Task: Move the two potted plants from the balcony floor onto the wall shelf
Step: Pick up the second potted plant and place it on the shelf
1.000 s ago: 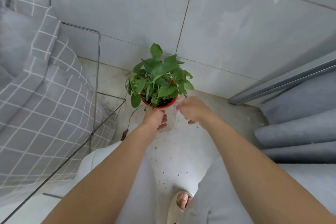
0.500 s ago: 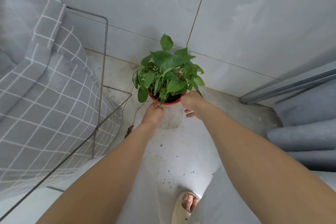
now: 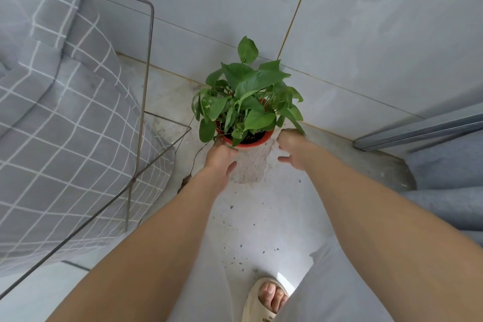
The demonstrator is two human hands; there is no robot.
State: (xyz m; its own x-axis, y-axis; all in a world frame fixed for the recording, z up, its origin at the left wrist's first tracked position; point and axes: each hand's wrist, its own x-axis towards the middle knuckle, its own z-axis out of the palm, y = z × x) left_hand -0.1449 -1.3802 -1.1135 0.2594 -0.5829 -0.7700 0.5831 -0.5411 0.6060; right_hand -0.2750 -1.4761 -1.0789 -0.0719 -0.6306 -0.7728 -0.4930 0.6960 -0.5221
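One potted plant (image 3: 245, 102), green and leafy in a red pot (image 3: 247, 141), is in front of me by the foot of the tiled wall. My left hand (image 3: 218, 158) grips the pot's left side just under the rim, thumb pointing back toward me. My right hand (image 3: 291, 145) cups the pot's right side with curled fingers; a leaf hides its fingertips. The pot's base is hidden, so I cannot tell whether it stands on the floor. No second plant and no wall shelf are in view.
A metal wire rack (image 3: 146, 91) draped with grey checked bedding (image 3: 60, 117) stands close on the left. A stained patch of floor (image 3: 252, 167) lies under the pot. Grey fabric folds (image 3: 449, 198) and a sliding door track (image 3: 418, 131) are on the right. My sandalled foot (image 3: 264, 298) is below.
Both hands have closed in on the pot from either side. The view has shifted closer to the plant, which now sits a little further right in the picture.
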